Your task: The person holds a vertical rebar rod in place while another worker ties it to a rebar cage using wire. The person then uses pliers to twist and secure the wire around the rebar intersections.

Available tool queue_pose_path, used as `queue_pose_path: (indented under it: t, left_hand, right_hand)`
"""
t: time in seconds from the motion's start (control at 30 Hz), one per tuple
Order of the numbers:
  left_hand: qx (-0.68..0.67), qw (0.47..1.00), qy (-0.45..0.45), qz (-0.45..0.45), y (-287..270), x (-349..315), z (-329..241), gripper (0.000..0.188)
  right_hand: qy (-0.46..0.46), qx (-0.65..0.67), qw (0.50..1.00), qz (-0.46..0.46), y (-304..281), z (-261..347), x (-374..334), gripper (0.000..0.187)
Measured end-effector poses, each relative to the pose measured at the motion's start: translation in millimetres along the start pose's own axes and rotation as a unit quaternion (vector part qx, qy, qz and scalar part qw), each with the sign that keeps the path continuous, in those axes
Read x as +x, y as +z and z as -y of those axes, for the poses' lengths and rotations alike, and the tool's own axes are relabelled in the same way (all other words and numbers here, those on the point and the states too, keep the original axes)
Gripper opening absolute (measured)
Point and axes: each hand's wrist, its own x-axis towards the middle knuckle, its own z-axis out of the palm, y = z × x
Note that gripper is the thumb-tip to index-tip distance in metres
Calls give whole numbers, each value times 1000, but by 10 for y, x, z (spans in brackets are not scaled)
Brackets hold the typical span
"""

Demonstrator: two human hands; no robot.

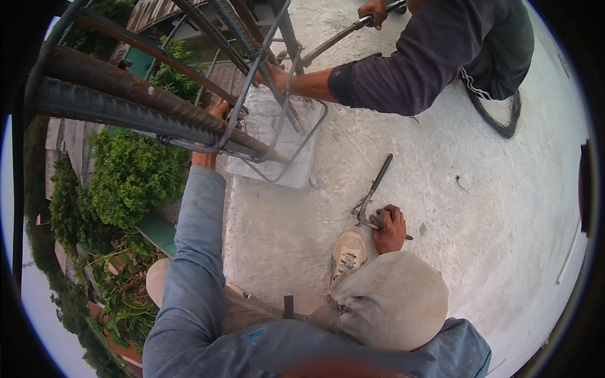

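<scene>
My left hand (219, 113) reaches up to the column's upright steel rebar (145, 113). It looks closed on a bar near a bent stirrup (275, 151), though the bars hide part of its fingers. Low on the concrete, my right hand (389, 228) has its fingers curled over one handle of a pair of pincers (362, 211). The pincers lie spread, with the other dark handle pointing away from me. The rebar cage rises from a pale square concrete base (299, 167).
Across from me a co-worker's sleeved arm (403, 75) reaches to the cage; their other hand (373, 11) holds a long-handled tool (337, 41). Thin tie wire (504, 123) lies coiled beside them. The slab (491, 233) drops off at left above trees (135, 167) and roofs.
</scene>
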Motion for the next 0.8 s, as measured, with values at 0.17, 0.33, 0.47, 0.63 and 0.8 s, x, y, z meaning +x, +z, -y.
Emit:
queue_pose_path:
  t: [0.17,0.33,0.47,0.63,0.8]
  left_hand:
    - [42,999,-6,-7,-11,17,-3,27]
    - [-37,999,-31,-10,6,23,-31,27]
    - [-49,998,-42,-15,2,1,-54,28]
    - [-70,996,-54,-6,18,-27,-93,28]
    - [-97,992,-77,-24,41,-52,-100,30]
  right_hand:
    - [-20,0,974,225,-605,138,251,47]
    - [71,347,924,143,-515,667,1003,47]
    - [118,641,741,162,34,1344,1599,63]
    - [194,768,588,165,319,1746,1892,38]
    - [208,768,583,166,320,1773,1896,25]
